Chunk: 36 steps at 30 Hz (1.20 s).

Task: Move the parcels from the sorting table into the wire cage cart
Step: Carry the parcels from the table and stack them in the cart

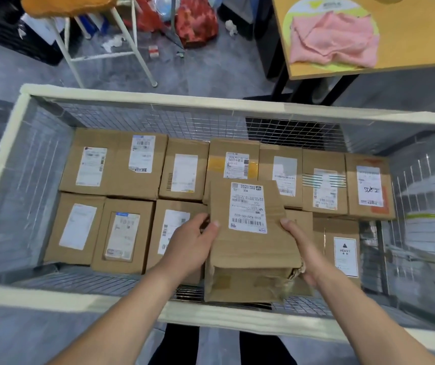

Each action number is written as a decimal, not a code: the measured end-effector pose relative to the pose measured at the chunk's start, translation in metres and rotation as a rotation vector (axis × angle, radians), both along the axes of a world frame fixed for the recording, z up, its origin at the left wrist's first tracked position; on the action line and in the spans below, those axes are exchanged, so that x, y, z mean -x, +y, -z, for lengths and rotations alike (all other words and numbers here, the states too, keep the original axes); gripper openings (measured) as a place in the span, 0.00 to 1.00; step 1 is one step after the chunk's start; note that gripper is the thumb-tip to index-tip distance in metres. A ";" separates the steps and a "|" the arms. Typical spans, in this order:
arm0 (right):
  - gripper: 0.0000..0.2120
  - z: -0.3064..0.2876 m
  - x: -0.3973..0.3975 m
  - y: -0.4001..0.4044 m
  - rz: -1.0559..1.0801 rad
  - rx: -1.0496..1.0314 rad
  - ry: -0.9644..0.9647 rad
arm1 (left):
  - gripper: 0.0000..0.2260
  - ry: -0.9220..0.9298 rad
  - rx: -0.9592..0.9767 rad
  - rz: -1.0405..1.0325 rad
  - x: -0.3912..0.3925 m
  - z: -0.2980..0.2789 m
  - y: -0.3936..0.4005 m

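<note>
Cardboard, brown and creased, is what both hands are holding: a parcel (253, 241) with a white shipping label on its upper face, hovering tilted over the near side of the wire cage cart (158, 94). The left hand (192, 246) is gripping its left edge, thumb lying on top and fingers curled under; the right hand (306, 256) is clasping the right edge the same way, so the grip is a two-sided clamp on the box.

Below and beyond the grip, a single layer of labelled cartons is already covering most of the cage floor. Just right of the grip, a carton marked HEAVY (342, 255) is sitting against the wire wall.

The risk, to my eye, is the box's near right corner, where the board is looking torn and frayed beside the right palm; squeezing there could let the flap give and the load slip. The gap under the grip also looks tight, so lowering it crooked could leave it perched on a neighbour's edge.

Thin steel mesh is forming the walls, topped by a pale padded rim. Past the cart, a pink cloth (332, 40) is lying crumpled on a wooden counter (419, 27).
</note>
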State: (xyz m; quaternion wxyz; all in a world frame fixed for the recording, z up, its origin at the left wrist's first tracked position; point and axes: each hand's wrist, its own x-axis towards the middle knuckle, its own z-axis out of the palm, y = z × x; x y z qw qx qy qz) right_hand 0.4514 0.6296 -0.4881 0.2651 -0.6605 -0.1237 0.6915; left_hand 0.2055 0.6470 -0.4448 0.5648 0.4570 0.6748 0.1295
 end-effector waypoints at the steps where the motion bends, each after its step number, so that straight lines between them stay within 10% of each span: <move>1: 0.18 0.004 0.002 0.002 -0.009 -0.003 -0.010 | 0.11 -0.006 0.006 -0.024 0.000 0.004 0.002; 6: 0.34 0.031 0.013 -0.011 -0.080 -0.008 -0.074 | 0.09 0.027 0.140 -0.053 0.001 0.032 -0.005; 27: 0.19 0.046 0.031 -0.019 -0.095 -0.054 -0.079 | 0.09 0.194 0.118 -0.069 0.008 0.049 0.004; 36: 0.30 0.048 0.029 -0.028 -0.042 -0.060 -0.036 | 0.07 0.323 0.087 0.021 -0.001 0.044 0.012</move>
